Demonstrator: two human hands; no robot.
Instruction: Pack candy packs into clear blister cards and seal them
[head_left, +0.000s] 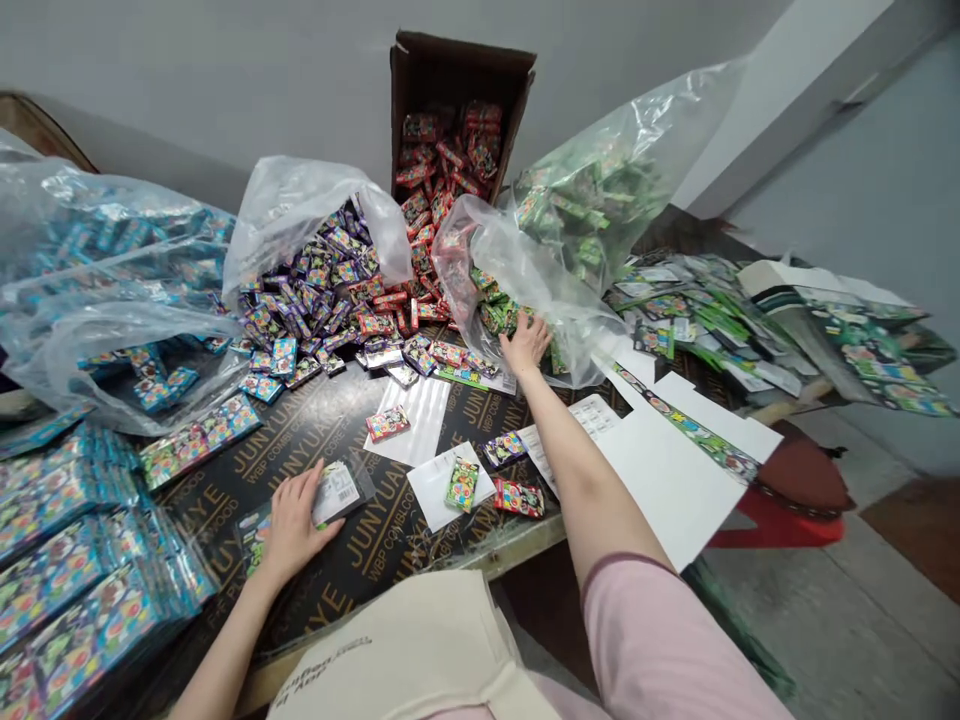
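Note:
My left hand (295,522) lies with spread fingers on a flat printed card with a barcode (337,492) near the table's front edge. My right hand (527,340) reaches into the mouth of a clear plastic bag (577,345). Its fingers are apart and touch small green candy packets (495,308); the fingertips are partly hidden. Between my hands a green packet (463,484) lies on a white paper piece (431,490). A purple packet (504,449) and a red packet (519,498) are to its right, and another red packet (388,423) is farther back.
Purple packets (322,270) spill from a bag at the back, beside red ones from a tipped cardboard box (465,55). Blue packets fill a bag (112,240) at left, above stacked sealed packs (75,560). White card sheets (660,480) and green printed cards (705,310) lie right.

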